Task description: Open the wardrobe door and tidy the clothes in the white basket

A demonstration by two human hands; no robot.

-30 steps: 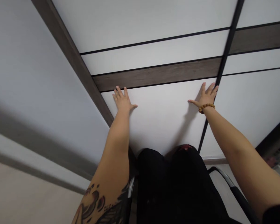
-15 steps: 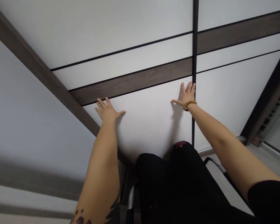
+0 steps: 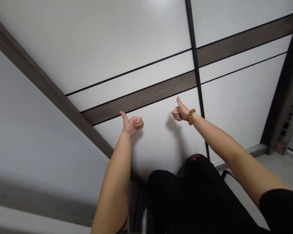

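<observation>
Your left hand (image 3: 132, 123) and right hand (image 3: 182, 112) are both up in front of the white door panel (image 3: 158, 143). Each has its fingers (image 3: 138, 123) curled into a fist that grips nothing, thumb pointing up. The panel lies straight ahead of both fists, just under the dark wooden band (image 3: 141, 97) that runs crosswise above your thumbs. Your right hand, with a bead bracelet (image 3: 191, 116) at the wrist, is nearer the black strip (image 3: 197, 84) at the panel's right edge; your left is nearer the dark frame post (image 3: 63, 100). Shadows fall on the panel beside both fists, but you cannot tell whether the knuckles touch it. Your black-clad legs (image 3: 185, 195) hide the panel's foot.
</observation>
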